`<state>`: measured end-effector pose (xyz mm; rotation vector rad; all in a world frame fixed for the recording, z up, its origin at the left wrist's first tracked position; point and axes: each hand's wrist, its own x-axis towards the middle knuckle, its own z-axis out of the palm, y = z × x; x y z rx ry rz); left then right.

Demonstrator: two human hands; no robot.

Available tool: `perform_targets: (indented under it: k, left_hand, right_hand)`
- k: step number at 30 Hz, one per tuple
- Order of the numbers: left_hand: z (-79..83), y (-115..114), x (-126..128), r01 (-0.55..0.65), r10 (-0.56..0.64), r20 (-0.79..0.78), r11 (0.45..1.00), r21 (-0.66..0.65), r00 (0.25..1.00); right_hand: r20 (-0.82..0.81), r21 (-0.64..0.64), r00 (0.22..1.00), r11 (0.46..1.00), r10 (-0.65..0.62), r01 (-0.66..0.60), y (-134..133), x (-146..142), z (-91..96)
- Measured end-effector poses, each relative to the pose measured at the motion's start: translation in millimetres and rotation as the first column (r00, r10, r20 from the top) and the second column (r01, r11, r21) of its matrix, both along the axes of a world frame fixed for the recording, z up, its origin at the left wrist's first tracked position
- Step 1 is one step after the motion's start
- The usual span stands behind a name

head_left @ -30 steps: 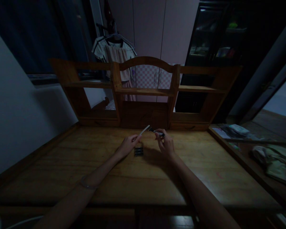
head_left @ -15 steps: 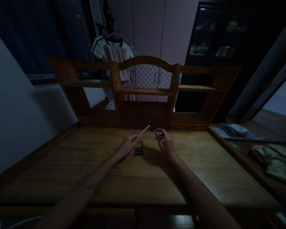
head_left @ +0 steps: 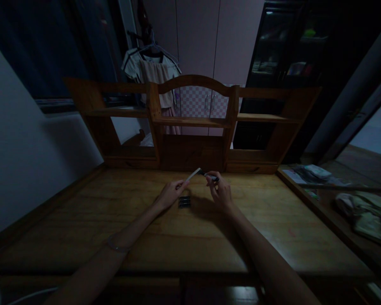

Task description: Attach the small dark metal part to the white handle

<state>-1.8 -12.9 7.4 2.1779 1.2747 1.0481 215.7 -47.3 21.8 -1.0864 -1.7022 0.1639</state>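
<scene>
Left hand [head_left: 171, 192] pinches one white strip [head_left: 193, 174], right hand [head_left: 221, 191] clasps one dark-headed tool [head_left: 213, 178]; one black block [head_left: 184, 202] on the counter [head_left: 165, 250], pink wardrobe [head_left: 197, 46] beyond!

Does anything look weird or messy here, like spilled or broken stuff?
Nothing spilled shows on the wooden desk; it's too dim to spot small damage. The left hand holds a white strip, the right hand a dark tool. The pale cloth at far right looks messy, lying bunched up.
</scene>
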Motion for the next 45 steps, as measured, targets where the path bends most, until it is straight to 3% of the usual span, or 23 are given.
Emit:
perform_targets:
  k: [4,10,17,23,33,45]
  left_hand:
    - [-1.0,1.8,-2.0,-0.054,0.054,-0.014,0.999,0.001,0.998]
    - [3.0,-2.8,1.1,0.003,-0.003,-0.005,1.0,-0.018,1.0]
    - [1.1,-0.3,0.5,-0.04,0.039,-0.016,0.999,-0.025,0.999]
    - [2.7,-3.7,2.1,0.008,-0.008,0.005,0.999,-0.041,1.0]
    - [2.7,-2.8,0.6,-0.007,0.007,-0.001,1.0,-0.014,1.0]
    - [1.6,-3.0,0.7,-0.015,0.015,-0.022,1.0,-0.012,1.0]
  right_hand:
    - [-0.005,0.006,1.0,1.0,-0.007,0.007,-0.6,-0.4,0.9]
    - [-0.003,-0.007,1.0,1.0,-0.002,0.002,-2.1,-0.8,2.0]
    - [-0.011,-0.002,1.0,1.0,0.007,-0.007,-0.8,-0.3,-0.4]
    - [-0.012,0.011,1.0,1.0,0.018,-0.018,-1.0,-0.6,-0.1]
    - [0.001,0.025,0.999,0.999,-0.035,0.035,-3.6,-1.3,3.3]
    - [-0.01,0.021,1.0,1.0,-0.011,0.011,-2.5,-1.6,1.3]
